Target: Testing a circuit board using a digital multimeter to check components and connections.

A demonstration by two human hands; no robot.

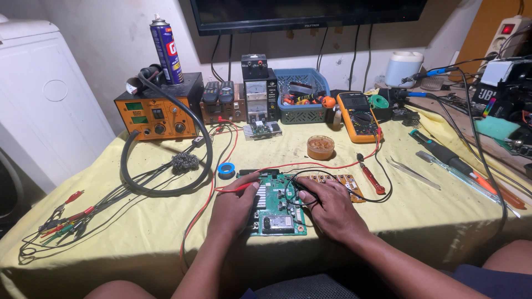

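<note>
A green circuit board lies on the yellow cloth at the table's front edge, with a smaller tan board to its right. My left hand rests on the board's left side and pinches a red test probe, its tip touching the board. My right hand lies over the board's right side and holds a black probe against it. Red and black leads run from both hands back toward the yellow multimeter.
At the back stand an orange soldering station, a spray can, a power supply and a blue basket. A flux tin, tape roll, red screwdriver, tweezers and soldering iron lie around. Clip leads sprawl left.
</note>
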